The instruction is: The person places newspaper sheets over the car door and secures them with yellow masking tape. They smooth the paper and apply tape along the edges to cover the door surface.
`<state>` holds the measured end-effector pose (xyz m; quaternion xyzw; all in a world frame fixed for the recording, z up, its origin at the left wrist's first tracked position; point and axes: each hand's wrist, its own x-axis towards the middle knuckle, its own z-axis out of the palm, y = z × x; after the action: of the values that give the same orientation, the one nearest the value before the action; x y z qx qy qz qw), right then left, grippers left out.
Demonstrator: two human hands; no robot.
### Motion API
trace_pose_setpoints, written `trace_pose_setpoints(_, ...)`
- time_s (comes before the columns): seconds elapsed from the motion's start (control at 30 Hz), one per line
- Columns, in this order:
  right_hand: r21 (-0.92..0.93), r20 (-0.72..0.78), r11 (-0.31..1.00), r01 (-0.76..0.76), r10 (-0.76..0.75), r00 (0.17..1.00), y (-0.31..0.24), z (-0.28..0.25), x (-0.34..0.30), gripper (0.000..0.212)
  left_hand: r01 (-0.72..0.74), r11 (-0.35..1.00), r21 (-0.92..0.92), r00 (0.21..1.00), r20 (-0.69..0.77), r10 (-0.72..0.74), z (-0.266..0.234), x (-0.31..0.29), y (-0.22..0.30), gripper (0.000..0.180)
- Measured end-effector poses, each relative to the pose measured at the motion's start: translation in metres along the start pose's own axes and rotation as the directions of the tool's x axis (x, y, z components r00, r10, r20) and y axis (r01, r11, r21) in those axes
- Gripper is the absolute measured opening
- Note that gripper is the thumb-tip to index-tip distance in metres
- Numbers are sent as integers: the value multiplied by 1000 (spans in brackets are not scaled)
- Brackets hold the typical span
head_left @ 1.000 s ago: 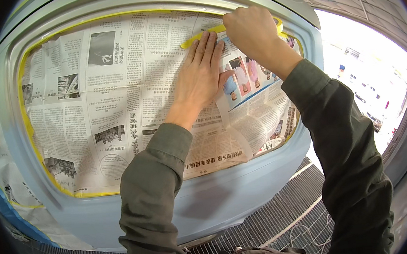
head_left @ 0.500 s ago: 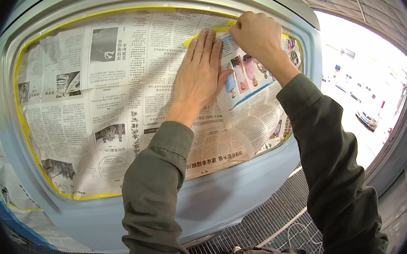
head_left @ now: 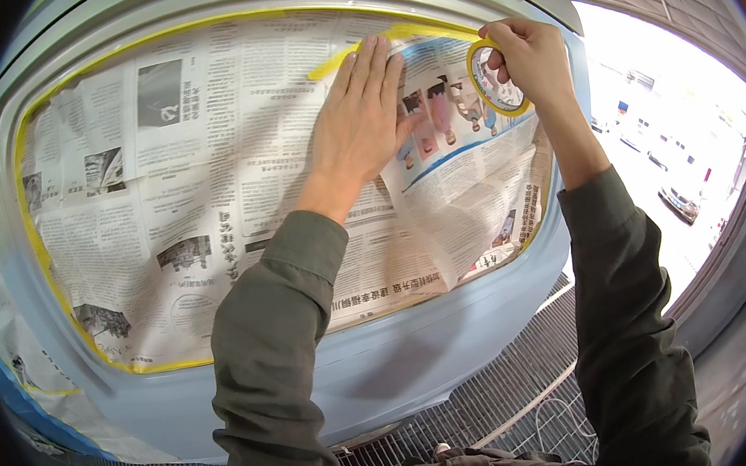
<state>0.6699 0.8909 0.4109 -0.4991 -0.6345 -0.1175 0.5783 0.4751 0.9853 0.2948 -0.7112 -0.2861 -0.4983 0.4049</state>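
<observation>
Newspaper sheets (head_left: pixel 143 224) cover a framed opening in a light blue vehicle panel (head_left: pixel 385 362), with yellow masking tape (head_left: pixel 25 190) along much of their border. My left hand (head_left: pixel 357 118) lies flat on the paper near the upper edge, fingers stretched upward, just below a strip of tape. My right hand (head_left: pixel 536 60) grips a roll of yellow masking tape (head_left: pixel 523 109) at the upper right corner, fingers reaching into its ring. A length of tape (head_left: pixel 421 29) runs from beside my left fingertips along the top edge to the roll.
Below the panel is a metal floor grating (head_left: pixel 490 424). At the right a bright opening (head_left: pixel 653 161) shows a parked car (head_left: pixel 678 203) outside. Paper and blue sheeting (head_left: pixel 36 414) cover the vehicle at the lower left. A loose cable (head_left: pixel 557 422) lies on the grating.
My right hand has moved right, drawing tape out along the top edge, and the roll now shows clearly. My left hand stays flat on the paper, slightly lower left in view.
</observation>
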Motion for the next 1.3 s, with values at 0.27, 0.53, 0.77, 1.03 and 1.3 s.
trace_pose_setpoints(0.27,175,2,982,70,-72,997,18,-43,-35,31,-59,998,12,998,-13,59,14,29,18,72)
trace_pose_setpoints(0.53,200,49,965,168,-181,982,75,-100,-51,38,143,990,-2,989,19,-143,-46,-50,23,39)
trace_pose_setpoints(0.77,219,158,902,372,-409,899,124,-99,-82,38,834,42,-550,409,566,-716,-76,-139,125,36)
trace_pose_setpoints(1.03,-37,687,748,662,-463,561,142,-56,-128,82,668,-610,-426,117,870,-479,-39,-119,154,48)
trace_pose_setpoints(1.3,150,498,728,669,-640,586,156,-53,-120,79,606,-587,-537,261,831,-492,-51,-104,165,36)
